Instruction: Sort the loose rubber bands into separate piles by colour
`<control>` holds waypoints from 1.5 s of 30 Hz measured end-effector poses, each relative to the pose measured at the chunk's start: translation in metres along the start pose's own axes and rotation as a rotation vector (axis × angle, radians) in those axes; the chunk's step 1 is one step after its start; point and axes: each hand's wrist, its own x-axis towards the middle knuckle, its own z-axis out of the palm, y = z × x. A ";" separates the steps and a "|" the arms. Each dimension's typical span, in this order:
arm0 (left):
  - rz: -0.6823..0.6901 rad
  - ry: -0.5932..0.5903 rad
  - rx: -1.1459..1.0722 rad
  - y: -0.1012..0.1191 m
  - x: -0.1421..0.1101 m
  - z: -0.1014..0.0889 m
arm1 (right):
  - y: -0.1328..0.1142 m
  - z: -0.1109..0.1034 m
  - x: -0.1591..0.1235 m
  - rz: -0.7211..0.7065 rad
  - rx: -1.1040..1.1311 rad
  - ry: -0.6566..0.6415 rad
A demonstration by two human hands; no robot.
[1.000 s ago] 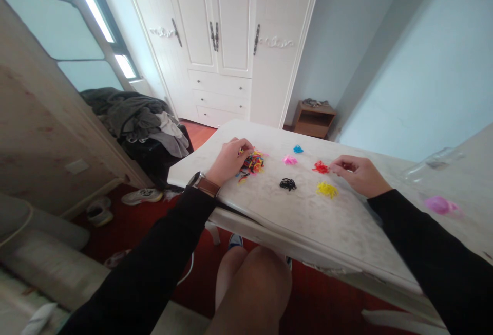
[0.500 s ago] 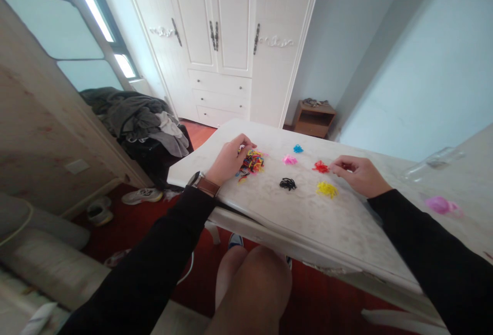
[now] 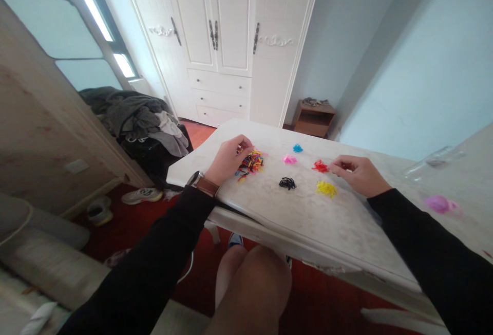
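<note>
On the white table (image 3: 308,222) lies a mixed pile of small coloured rubber bands (image 3: 252,163). My left hand (image 3: 228,159) rests at its left edge, fingers curled and pinched into the pile; what they grip is too small to name. Sorted little heaps lie to the right: blue bands (image 3: 297,148), pink bands (image 3: 289,160), red bands (image 3: 320,166), black bands (image 3: 287,183), yellow bands (image 3: 326,188). My right hand (image 3: 358,174) lies just right of the red heap with fingers curled together, fingertips close to it.
A pink object (image 3: 439,204) and a clear plastic item (image 3: 433,163) lie at the table's right. A white wardrobe (image 3: 231,42) stands behind, a small wooden stand (image 3: 314,117) beside it. Clothes are heaped (image 3: 138,119) at left; shoes (image 3: 140,196) lie on the red floor.
My left hand's fingers have shifted slightly at the mixed pile, lifting a little. My right hand has stayed by the red heap.
</note>
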 end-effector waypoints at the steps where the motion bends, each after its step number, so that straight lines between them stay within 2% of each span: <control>1: -0.007 0.009 0.010 -0.001 0.000 0.000 | -0.001 0.000 0.000 0.002 0.001 0.000; 5: -0.027 0.029 0.064 -0.004 0.000 -0.001 | -0.002 0.000 0.000 0.009 0.002 -0.005; 14: -0.021 -0.023 0.094 -0.002 -0.001 -0.002 | 0.000 0.000 -0.001 0.011 0.001 -0.015; 22: 0.035 -0.058 0.133 -0.005 -0.002 -0.001 | -0.004 0.000 -0.001 0.012 0.006 -0.016; 33: 0.025 0.143 -0.024 -0.008 0.001 0.002 | -0.005 -0.001 0.000 0.028 0.004 -0.016; 45: -0.030 0.144 -0.171 -0.004 0.001 0.003 | 0.002 -0.005 0.001 -0.037 -0.059 0.025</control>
